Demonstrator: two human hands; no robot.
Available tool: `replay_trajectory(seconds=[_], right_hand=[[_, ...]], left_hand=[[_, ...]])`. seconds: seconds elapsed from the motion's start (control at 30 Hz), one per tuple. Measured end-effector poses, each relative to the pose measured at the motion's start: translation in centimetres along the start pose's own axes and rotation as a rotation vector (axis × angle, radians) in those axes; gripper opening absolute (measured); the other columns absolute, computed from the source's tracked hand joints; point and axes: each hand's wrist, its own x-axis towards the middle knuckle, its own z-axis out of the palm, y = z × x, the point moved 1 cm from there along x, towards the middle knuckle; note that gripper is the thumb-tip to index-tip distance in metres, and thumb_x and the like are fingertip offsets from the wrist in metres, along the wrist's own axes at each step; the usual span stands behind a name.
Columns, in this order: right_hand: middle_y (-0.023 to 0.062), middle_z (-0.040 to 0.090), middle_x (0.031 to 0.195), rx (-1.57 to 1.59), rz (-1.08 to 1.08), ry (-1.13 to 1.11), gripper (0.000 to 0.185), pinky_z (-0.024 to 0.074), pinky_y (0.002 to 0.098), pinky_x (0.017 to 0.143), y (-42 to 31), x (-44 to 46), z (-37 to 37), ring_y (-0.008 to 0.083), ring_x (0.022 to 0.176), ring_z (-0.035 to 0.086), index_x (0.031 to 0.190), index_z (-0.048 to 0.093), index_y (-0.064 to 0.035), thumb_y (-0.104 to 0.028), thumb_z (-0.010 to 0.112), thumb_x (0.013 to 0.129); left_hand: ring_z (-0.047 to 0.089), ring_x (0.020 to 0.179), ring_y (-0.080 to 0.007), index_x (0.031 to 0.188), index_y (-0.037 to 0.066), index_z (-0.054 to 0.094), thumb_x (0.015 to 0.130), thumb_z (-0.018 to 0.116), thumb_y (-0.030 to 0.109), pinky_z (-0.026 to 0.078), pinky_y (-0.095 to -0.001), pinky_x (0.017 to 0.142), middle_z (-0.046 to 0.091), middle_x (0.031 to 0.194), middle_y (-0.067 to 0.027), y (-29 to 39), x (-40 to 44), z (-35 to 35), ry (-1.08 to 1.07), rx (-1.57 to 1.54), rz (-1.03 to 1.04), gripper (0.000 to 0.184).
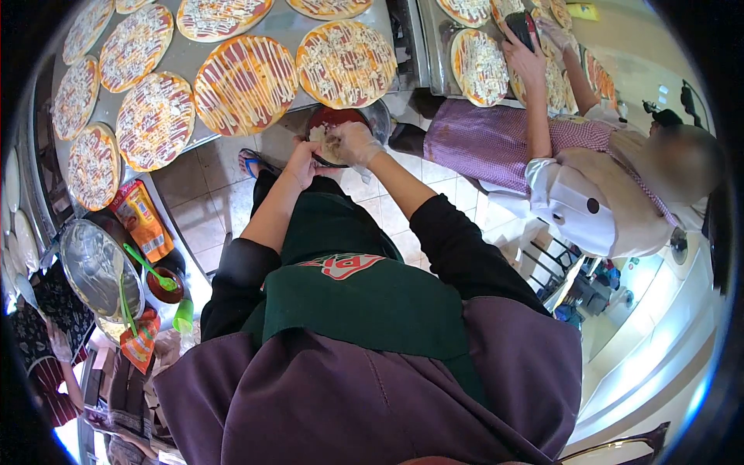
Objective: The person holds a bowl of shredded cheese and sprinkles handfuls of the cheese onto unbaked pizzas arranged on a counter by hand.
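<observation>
Close to my body, a red bowl (329, 116) with pale crumbly shreds is held below the table edge. My left hand (304, 160) is closed on the bowl's near left side, fingers under it. My gloved right hand (355, 145) reaches in from the right, its fingers curled over pale shreds (322, 138) at the bowl; its fingertips are partly hidden. Just beyond lie a pizza base (245, 84) with red sauce and white zigzag lines, and a pizza (346, 63) strewn with pale shreds.
More topped pizzas (155, 120) cover the metal table. At left stand a large metal bowl (101, 267), an orange pouch (143, 221) and a small brown bowl (165, 285) with a green spoon. On the right, a person in an apron (496, 143) holds a dark container (523, 29) over other pizzas.
</observation>
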Motion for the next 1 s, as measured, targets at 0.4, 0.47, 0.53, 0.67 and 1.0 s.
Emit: replay_trajectory(seconds=[0.4, 0.47, 0.53, 0.67, 1.0], right_hand=[[0.0085, 0.063, 0.086, 1.634, 0.352, 0.076, 0.014, 0.0508, 0.025, 0.072, 1.7, -2.5, -6.5, 0.0143, 0.079, 0.061, 0.092, 0.062, 0.0031, -0.004, 0.063, 0.08], [0.008, 0.061, 0.084, 1.665, 0.356, 0.116, 0.018, 0.0515, 0.0264, 0.072, 1.9, -1.7, -7.9, 0.0163, 0.075, 0.061, 0.095, 0.061, 0.0018, -0.002, 0.065, 0.078], [0.0079, 0.061, 0.085, 1.644, 0.282, 0.217, 0.019, 0.0509, 0.0247, 0.072, 1.8, -1.0, -9.5, 0.0155, 0.075, 0.061, 0.095, 0.061, 0.0018, -0.001, 0.065, 0.077], [0.0074, 0.062, 0.083, 1.376, 0.272, 0.519, 0.025, 0.0502, 0.0241, 0.067, 3.1, 1.4, -9.5, 0.0145, 0.074, 0.061, 0.097, 0.061, 0.0032, -0.003, 0.066, 0.073], [0.0064, 0.067, 0.084, 0.689, 0.362, 0.521, 0.026, 0.0489, 0.023, 0.067, 4.0, 3.2, -10.0, 0.0102, 0.073, 0.062, 0.098, 0.068, -0.0033, -0.01, 0.066, 0.073]], left_hand=[[0.06, 0.095, -0.0329, 0.109, -0.006, 0.045, 0.069, 0.048, 0.007, 0.055, -0.0511, 0.076, 0.058, 0.104, -0.0182, 0.1, 0.2, 0.3, 0.004, 0.029, -0.025, 0.043], [0.059, 0.097, -0.0337, 0.113, -0.004, 0.037, 0.068, 0.048, 0.006, 0.054, -0.0529, 0.076, 0.056, 0.106, -0.0191, 0.2, 0.4, 0.0, -0.032, 0.051, -0.032, 0.047], [0.058, 0.098, -0.0351, 0.114, -0.001, 0.033, 0.068, 0.048, 0.005, 0.054, -0.0545, 0.075, 0.054, 0.109, -0.0194, 0.2, 0.3, 0.3, 0.013, 0.041, -0.025, 0.049], [0.056, 0.099, -0.0388, 0.116, 0.007, 0.023, 0.068, 0.047, 0.003, 0.053, -0.0595, 0.071, 0.046, 0.115, -0.0192, 0.1, 0.4, 0.4, 0.078, 0.006, -0.029, 0.054], [0.056, 0.098, -0.0373, 0.118, 0.008, 0.024, 0.068, 0.046, 0.002, 0.053, -0.0603, 0.071, 0.046, 0.114, -0.0183, -1.3, 2.6, -1.6, -0.01, -0.056, -0.087, 0.055]])
